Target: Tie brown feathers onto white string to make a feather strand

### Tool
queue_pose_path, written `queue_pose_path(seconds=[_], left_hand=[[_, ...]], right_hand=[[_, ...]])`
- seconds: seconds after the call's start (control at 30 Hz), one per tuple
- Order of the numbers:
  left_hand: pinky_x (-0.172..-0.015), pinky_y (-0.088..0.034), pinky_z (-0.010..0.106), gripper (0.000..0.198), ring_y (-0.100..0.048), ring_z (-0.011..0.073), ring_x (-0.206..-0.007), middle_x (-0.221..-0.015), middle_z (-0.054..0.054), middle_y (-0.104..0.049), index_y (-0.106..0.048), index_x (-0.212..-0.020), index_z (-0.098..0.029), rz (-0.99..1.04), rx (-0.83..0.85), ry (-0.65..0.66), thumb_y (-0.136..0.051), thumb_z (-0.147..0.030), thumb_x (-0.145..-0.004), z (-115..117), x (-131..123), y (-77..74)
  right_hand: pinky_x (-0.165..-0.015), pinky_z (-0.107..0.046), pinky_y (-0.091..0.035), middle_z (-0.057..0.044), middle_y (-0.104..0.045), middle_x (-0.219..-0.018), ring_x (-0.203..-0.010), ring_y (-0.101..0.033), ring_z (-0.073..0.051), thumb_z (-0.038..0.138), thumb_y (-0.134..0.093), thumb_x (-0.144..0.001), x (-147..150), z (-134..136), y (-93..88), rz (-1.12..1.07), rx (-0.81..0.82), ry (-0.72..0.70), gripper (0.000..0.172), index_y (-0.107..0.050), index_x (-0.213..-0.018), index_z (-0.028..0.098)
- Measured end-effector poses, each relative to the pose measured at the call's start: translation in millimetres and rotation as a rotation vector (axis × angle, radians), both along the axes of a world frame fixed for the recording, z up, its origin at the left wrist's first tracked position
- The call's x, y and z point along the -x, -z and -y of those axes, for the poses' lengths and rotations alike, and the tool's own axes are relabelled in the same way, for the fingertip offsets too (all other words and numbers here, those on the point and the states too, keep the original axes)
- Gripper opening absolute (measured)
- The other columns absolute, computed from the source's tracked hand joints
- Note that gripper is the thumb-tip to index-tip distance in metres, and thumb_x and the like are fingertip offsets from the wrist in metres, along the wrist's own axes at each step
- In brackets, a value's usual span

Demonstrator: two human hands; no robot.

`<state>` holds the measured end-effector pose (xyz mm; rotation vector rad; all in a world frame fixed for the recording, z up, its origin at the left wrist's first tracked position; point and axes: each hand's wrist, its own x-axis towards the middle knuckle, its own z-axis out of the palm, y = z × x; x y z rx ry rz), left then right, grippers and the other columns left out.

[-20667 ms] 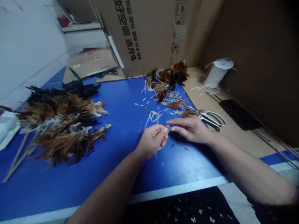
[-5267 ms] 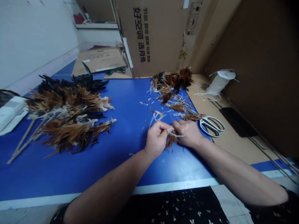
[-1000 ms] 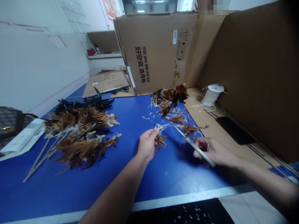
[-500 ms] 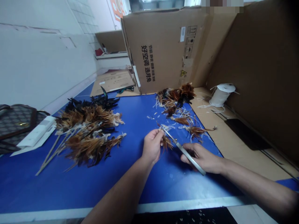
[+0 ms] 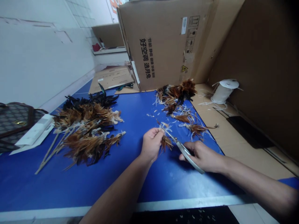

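My left hand (image 5: 150,145) pinches a small tied bundle of brown feathers (image 5: 166,142) above the blue mat (image 5: 130,174). My right hand (image 5: 202,155) grips a pair of scissors (image 5: 184,151), whose blades reach to the tied end of the bundle beside my left fingers. Whether the blades are apart or together I cannot make out. Just beyond the hands, small feather bundles and pale trimmings (image 5: 179,107) lie scattered.
A large heap of brown and black feathers on sticks (image 5: 85,129) covers the mat's left side. A spool of white cord (image 5: 223,91) stands at the right on the cardboard, near a printed cardboard box (image 5: 163,43). At the far left lie a patterned bag (image 5: 11,119) and white paper.
Over the last second my right hand has carried the scissors left, up to the bundle in my left hand. Earlier both hands worked on the bundle while the scissors lay on the table.
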<state>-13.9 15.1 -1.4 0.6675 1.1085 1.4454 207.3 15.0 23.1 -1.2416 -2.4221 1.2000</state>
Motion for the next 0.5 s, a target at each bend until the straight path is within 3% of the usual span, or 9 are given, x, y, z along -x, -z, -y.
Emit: queue_pose_path(seconds=[0.17,0.3,0.5], left_hand=[[-0.049,-0.041,0.019,0.021,-0.054,0.0082,-0.048,-0.06,-0.002,-0.063,-0.065,-0.079,-0.014,-0.027,0.027,0.019,-0.079,-0.027,-0.071,0.6,-0.9,-3.0],[-0.045,-0.032,0.018,0.018,-0.047,0.0053,-0.044,-0.057,-0.004,-0.06,-0.065,-0.076,-0.014,-0.048,0.018,0.059,-0.078,-0.025,-0.071,1.8,-2.0,-1.7],[-0.044,-0.028,0.017,0.016,-0.043,0.0042,-0.044,-0.058,-0.004,-0.059,-0.066,-0.077,-0.014,-0.047,0.019,0.076,-0.077,-0.022,-0.07,3.6,-3.2,-0.4]], right_hand=[[-0.05,-0.025,-0.03,0.003,-0.055,-0.064,-0.055,-0.043,-0.01,0.067,-0.062,-0.091,-4.5,2.7,-10.0,0.052,0.021,-0.004,0.05,-0.058,-0.082,0.019],[-0.05,-0.026,-0.028,0.002,-0.056,-0.064,-0.055,-0.043,-0.01,0.069,-0.06,-0.091,-3.7,6.3,-17.9,0.082,0.013,0.017,0.052,-0.056,-0.08,0.019],[-0.049,-0.026,-0.028,0.003,-0.054,-0.062,-0.054,-0.041,-0.01,0.067,-0.064,-0.09,-4.2,9.4,-13.8,0.09,0.0,0.042,0.05,-0.057,-0.08,0.018]])
